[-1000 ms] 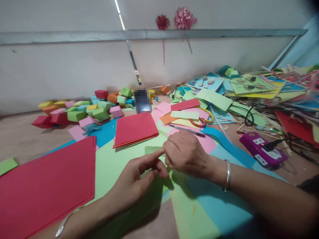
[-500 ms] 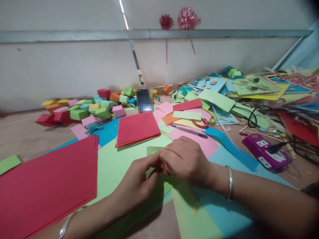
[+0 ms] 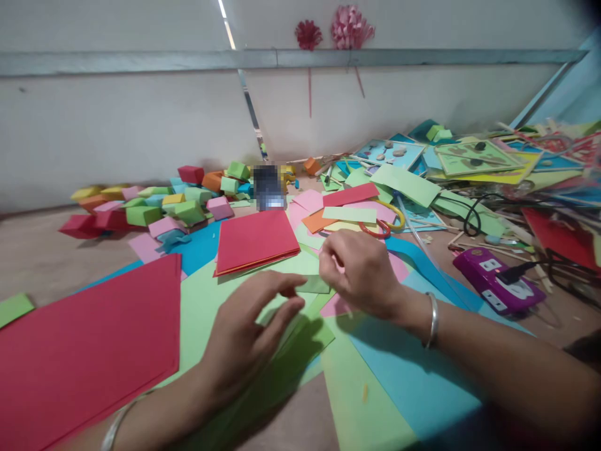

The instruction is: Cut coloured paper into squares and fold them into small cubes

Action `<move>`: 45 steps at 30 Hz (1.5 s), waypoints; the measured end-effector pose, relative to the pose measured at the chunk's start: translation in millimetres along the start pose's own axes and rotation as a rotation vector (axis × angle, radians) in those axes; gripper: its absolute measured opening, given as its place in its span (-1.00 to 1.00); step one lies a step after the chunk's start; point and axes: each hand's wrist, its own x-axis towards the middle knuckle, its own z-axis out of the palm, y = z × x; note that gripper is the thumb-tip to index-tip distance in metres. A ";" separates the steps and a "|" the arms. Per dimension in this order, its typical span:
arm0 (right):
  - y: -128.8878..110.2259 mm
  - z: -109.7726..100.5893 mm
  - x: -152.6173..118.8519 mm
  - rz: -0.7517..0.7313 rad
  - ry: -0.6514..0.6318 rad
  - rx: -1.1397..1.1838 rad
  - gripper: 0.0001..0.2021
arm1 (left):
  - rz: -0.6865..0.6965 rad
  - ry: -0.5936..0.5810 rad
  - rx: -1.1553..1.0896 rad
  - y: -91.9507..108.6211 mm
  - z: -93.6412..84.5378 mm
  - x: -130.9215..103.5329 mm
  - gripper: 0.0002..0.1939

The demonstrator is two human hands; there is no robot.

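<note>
My left hand [image 3: 256,322] hovers over light green paper [image 3: 201,313], thumb and index finger apart with nothing visible between them. To its right, my right hand [image 3: 359,272] is closed, its fingers curled inward; whatever they may hold is hidden. A folded green paper strip [image 3: 317,284] lies between the two hands. Just beyond is a stack of red paper squares [image 3: 257,241]. Behind my right hand lie a pale green strip [image 3: 350,215], a red strip [image 3: 350,195] and scissors with red and yellow handles [image 3: 375,229].
Large red sheets [image 3: 94,351] lie at the left. Colourful paper cubes [image 3: 143,216] are heaped at the back left. A purple power strip [image 3: 498,282] with a black plug sits at the right, near piled crafts [image 3: 479,156] and blue paper [image 3: 413,369]. Paper flowers [image 3: 352,28] hang on the wall.
My hands, which were together, have parted. My left hand has moved left and opened; my right has moved up and away, over the spot where a grey pen-like tool lay.
</note>
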 end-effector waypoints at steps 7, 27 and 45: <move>13.3 4.4 8.9 0.357 -0.418 0.142 -0.84 | -0.062 -0.084 0.273 -49.8 8.3 6.9 -0.75; 10.0 4.9 2.4 0.390 -0.575 0.392 -0.81 | -0.301 -0.297 -0.144 -37.4 7.3 10.4 -0.75; 20.3 -11.0 18.0 0.317 -0.892 0.781 -0.76 | -0.550 -0.528 -0.665 -32.8 3.4 15.4 -0.50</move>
